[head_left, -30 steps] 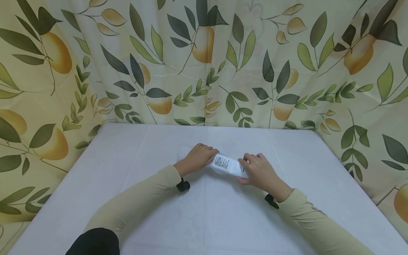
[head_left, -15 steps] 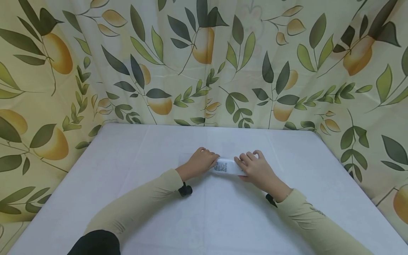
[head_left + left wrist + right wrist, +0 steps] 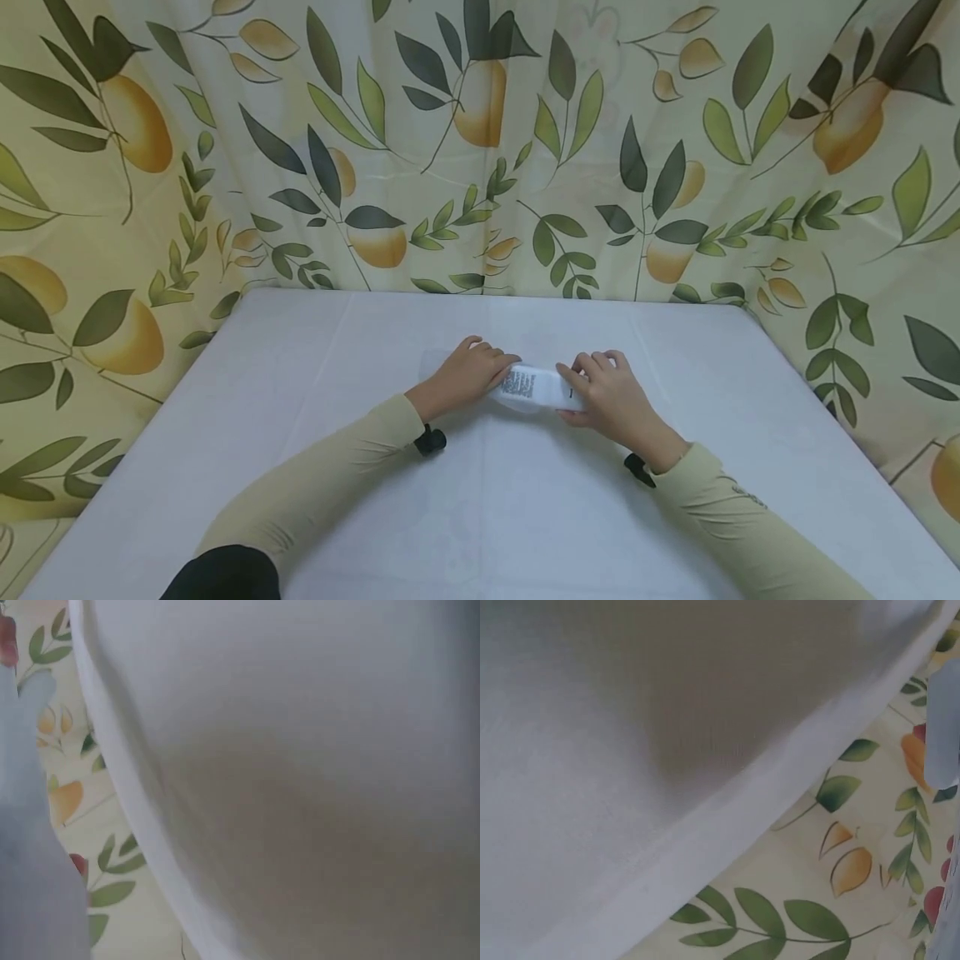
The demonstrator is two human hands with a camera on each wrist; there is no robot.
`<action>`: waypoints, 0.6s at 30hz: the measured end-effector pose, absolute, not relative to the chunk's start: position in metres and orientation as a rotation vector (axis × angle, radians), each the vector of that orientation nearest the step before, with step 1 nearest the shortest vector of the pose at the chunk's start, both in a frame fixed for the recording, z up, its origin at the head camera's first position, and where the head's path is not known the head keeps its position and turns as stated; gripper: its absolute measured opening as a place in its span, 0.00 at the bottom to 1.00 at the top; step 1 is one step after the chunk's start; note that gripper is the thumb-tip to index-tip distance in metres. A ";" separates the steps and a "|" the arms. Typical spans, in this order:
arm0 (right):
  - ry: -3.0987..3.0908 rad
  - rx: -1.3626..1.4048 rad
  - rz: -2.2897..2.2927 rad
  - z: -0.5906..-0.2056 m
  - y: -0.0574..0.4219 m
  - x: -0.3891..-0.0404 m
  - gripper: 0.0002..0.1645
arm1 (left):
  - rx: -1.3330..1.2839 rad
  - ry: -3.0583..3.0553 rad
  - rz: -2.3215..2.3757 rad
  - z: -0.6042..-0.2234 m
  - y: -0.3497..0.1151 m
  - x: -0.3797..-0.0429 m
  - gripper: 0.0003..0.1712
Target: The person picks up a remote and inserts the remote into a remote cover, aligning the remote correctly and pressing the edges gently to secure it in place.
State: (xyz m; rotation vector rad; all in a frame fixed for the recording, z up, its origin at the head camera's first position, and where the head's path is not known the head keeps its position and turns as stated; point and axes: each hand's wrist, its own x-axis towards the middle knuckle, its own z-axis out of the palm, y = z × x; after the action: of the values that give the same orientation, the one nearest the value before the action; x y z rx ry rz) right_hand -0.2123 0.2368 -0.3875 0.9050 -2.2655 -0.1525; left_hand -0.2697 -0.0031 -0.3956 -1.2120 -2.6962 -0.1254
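A white package (image 3: 547, 385) with a block of dark print on its left part is held above the middle of the table, sloping slightly down to the right. My left hand (image 3: 467, 375) grips its left end, thumb side toward the print. Clear, thin plastic (image 3: 433, 362) shows behind that hand. My right hand (image 3: 613, 398) grips the right end, fingers over the top and thumb underneath. The left wrist view has a pale part of the package (image 3: 34, 847) along its left edge. The right wrist view shows only a sliver of it (image 3: 943, 731). What is inside stays hidden.
A white cloth covers the table (image 3: 420, 508). Beyond its far edge hangs a curtain (image 3: 555, 167) printed with leaves and yellow fruit. Small black wrist cameras sit under both wrists.
Both hands keep hold of the package. It tipped nearly level half a second ago and now slopes slightly again; the left hand dipped, then rose and shifted slightly left.
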 end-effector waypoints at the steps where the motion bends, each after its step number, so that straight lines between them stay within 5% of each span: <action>1: -2.269 0.911 -0.142 -0.388 0.238 -0.212 0.39 | -1.245 -2.681 -0.088 -0.395 -0.005 -0.271 0.21; 8: -2.265 0.925 -0.065 -0.390 0.244 -0.211 0.38 | -1.437 -2.475 0.144 -0.390 -0.017 -0.275 0.45; 18: -2.208 0.934 0.028 -0.388 0.241 -0.209 0.36 | -1.325 -2.351 -0.001 -0.391 -0.015 -0.271 0.37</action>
State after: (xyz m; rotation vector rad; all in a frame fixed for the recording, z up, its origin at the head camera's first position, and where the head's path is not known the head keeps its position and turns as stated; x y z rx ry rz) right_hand -0.2091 0.2411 -0.3879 0.9337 -2.2076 0.0277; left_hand -0.2706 -0.0147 -0.3907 -1.3251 -2.3507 -0.0012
